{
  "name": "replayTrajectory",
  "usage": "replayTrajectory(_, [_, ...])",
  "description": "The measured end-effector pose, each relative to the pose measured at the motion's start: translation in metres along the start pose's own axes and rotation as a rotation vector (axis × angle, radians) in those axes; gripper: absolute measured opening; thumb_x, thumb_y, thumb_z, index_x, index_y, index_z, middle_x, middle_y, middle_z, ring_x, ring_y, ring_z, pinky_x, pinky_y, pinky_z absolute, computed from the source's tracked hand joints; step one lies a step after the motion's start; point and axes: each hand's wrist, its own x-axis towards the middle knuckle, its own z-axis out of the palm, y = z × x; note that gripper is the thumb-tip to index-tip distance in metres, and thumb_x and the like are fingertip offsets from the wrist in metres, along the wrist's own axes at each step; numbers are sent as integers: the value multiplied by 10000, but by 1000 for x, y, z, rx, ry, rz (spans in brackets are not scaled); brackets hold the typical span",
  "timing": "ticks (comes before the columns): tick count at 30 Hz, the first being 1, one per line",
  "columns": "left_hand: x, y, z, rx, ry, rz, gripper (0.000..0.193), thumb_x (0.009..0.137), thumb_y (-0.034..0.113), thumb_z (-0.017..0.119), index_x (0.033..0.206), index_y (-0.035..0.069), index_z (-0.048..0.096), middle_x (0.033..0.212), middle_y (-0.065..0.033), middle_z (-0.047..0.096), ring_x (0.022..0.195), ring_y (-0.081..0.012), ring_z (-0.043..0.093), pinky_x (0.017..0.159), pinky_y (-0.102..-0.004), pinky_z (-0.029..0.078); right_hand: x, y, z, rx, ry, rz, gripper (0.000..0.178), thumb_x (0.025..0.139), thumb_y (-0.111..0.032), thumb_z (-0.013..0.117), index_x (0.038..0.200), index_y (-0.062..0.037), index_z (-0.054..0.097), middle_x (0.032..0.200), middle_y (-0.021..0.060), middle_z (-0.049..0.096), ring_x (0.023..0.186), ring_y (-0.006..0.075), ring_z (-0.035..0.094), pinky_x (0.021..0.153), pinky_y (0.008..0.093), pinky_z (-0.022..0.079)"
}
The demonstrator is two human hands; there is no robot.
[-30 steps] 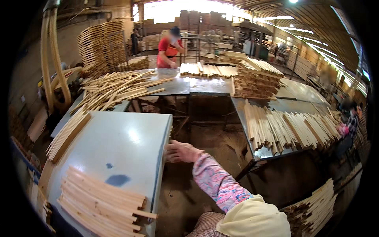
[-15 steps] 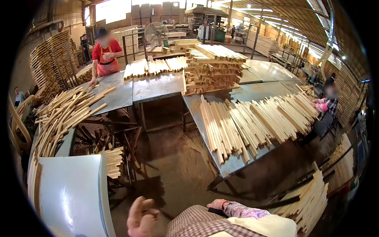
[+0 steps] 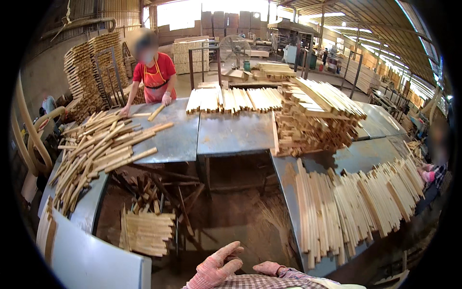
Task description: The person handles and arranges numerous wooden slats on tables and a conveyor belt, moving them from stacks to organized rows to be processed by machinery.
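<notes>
My left hand (image 3: 216, 268), in a pinkish work glove, is held in front of my body at the lower edge. Its fingers are apart and it holds nothing. Close by on the right, my gloved right hand (image 3: 268, 268) comes out of a patterned sleeve. Its fingers point left, loosely extended, and nothing shows in them; part of the hand is hidden. Neither hand touches wood. Nearest to the right hand are narrow wooden strips (image 3: 358, 204) lying side by side on the right metal table (image 3: 290, 185).
A co-worker in a red apron (image 3: 156, 79) touches jumbled strips (image 3: 103, 144) at the left table. A tall lumber stack (image 3: 317, 123) stands on the far table corner. A pale smooth panel (image 3: 96, 255) sits at lower left, near bundled strips (image 3: 149, 231). Another person (image 3: 435, 164) is at right.
My view has turned left and moved closer to the tables. My left hand has risen and come nearer my right hand. The co-worker in red has straightened somewhat, one hand still on the strips.
</notes>
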Motion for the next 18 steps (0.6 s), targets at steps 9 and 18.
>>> replayTrajectory(9, [230,61,-98,331,-150,-151,595,991,293,675,1515,106,467,1406,-110,624,1234,-194,631,1069,-314,471,87,-88,-211,-486,445,-457,309,909,-331,625,1090,-93,702,1176,128,708,1083,337,674,918,390,536])
replayTrajectory(18, [471,60,-163,430,-203,-111,642,993,385,643,1529,97,441,1377,-108,644,1259,-226,620,1069,-335,464,222,-144,-395,1054,264,-34,337,966,-243,716,1232,-42,665,975,79,702,686,170,615,603,327,514])
